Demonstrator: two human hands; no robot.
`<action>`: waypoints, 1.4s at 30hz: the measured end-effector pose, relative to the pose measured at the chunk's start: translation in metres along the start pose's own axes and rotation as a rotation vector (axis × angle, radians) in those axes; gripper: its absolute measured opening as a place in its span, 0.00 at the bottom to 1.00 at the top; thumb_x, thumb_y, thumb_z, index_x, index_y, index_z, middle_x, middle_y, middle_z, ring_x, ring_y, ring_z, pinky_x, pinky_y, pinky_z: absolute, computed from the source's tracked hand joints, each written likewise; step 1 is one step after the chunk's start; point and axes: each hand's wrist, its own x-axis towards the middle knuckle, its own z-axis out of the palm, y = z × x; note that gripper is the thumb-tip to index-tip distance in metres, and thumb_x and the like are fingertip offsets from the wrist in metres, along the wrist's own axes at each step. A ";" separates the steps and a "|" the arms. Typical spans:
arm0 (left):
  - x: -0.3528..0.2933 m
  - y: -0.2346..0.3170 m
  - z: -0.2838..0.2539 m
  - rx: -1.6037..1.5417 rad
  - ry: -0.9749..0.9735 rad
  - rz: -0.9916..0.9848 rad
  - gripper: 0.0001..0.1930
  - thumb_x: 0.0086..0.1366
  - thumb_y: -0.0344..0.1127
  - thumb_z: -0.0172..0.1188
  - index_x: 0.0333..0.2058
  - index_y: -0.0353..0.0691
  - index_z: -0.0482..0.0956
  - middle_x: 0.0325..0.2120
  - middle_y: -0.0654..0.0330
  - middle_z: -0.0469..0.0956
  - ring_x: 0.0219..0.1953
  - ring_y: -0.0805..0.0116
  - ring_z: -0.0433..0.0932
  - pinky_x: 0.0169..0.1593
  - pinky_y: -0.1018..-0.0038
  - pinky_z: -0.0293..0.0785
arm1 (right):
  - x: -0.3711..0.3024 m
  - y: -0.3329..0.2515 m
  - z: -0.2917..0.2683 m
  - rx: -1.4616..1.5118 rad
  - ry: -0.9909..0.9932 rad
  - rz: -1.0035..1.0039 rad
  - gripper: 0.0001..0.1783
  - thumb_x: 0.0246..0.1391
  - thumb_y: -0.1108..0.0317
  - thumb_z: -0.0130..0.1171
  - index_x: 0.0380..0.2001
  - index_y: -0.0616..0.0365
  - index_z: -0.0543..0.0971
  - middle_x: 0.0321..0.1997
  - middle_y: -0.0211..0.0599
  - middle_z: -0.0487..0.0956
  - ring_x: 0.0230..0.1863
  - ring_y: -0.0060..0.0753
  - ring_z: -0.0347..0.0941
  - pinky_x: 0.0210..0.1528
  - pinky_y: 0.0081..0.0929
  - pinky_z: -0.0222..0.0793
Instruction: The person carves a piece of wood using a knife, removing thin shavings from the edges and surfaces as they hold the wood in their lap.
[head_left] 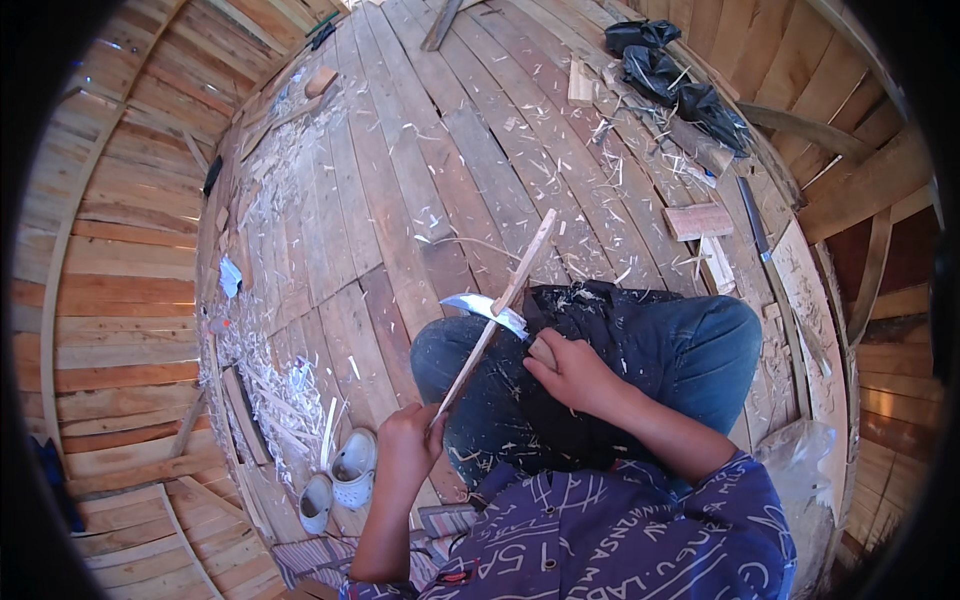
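My left hand is closed round the lower end of a long, thin wooden stick, which slants up and away to the right. A knife with a curved, shiny blade lies across the stick at about its middle. Its wooden handle sits in my right hand, fingers wrapped round it. Beyond the blade the stick looks wider and rougher. Both hands are above my crossed legs, where a dark cloth dusted with shavings covers my lap.
Wood shavings are heaped at the left and scattered over the plank floor. Pale clogs stand at the lower left. Wood blocks, a long dark blade-like strip and black plastic bags lie to the right, by the plank wall.
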 end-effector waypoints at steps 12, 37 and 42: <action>-0.007 -0.004 0.005 -0.048 0.014 -0.069 0.04 0.55 0.31 0.62 0.29 0.38 0.80 0.17 0.52 0.70 0.21 0.52 0.72 0.26 0.62 0.68 | -0.014 -0.009 0.005 0.219 0.036 0.034 0.15 0.52 0.68 0.61 0.42 0.60 0.73 0.24 0.45 0.75 0.26 0.29 0.73 0.30 0.28 0.68; -0.026 -0.003 -0.014 -0.019 0.152 -0.178 0.09 0.48 0.30 0.70 0.24 0.33 0.78 0.19 0.52 0.75 0.23 0.54 0.74 0.28 0.66 0.68 | -0.029 -0.006 -0.002 0.633 -0.417 0.356 0.10 0.60 0.66 0.56 0.42 0.56 0.71 0.18 0.19 0.65 0.14 0.10 0.60 0.14 0.14 0.55; -0.023 -0.001 -0.013 0.021 0.162 -0.113 0.09 0.48 0.28 0.69 0.22 0.33 0.77 0.19 0.52 0.75 0.23 0.55 0.74 0.28 0.66 0.68 | -0.029 -0.005 0.006 0.710 -0.314 0.368 0.09 0.60 0.68 0.55 0.42 0.56 0.70 0.18 0.20 0.65 0.11 0.12 0.60 0.12 0.14 0.53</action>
